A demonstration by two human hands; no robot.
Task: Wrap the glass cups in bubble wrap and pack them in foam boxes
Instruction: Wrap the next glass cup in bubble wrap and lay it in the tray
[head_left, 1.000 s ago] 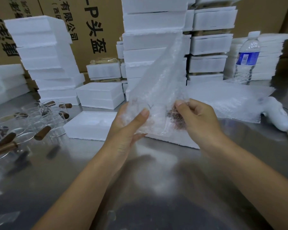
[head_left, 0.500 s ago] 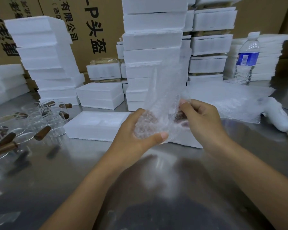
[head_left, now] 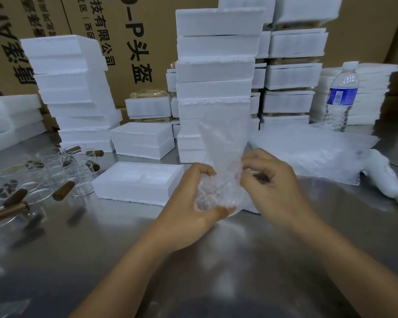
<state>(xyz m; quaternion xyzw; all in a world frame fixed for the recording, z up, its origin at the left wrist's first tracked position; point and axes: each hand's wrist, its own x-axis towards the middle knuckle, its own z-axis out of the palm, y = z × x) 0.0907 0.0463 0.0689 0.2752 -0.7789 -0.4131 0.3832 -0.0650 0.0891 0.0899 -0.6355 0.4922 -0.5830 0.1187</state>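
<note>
Over the middle of the steel table, my left hand [head_left: 193, 203] cups a glass cup rolled in a bubble wrap sheet [head_left: 223, 157]; the cup shows only as a blur through the wrap. My right hand [head_left: 271, 182] pinches the same sheet from the right side. The loose end of the wrap stands up above both hands. An open foam box [head_left: 136, 182] with moulded recesses lies just left of my left hand. Several bare glass cups with brown wooden handles [head_left: 62, 171] stand at the left of the table.
Tall stacks of white foam boxes [head_left: 216, 88] line the back, with cardboard cartons behind them. A pile of bubble wrap sheets [head_left: 313, 152] lies at the right, a water bottle [head_left: 340, 97] behind it. A white object [head_left: 384, 177] lies at the far right.
The raised flap of bubble wrap has come down and folded tighter around the cup. My left hand has turned under the bundle and my right hand has closed in on it.
</note>
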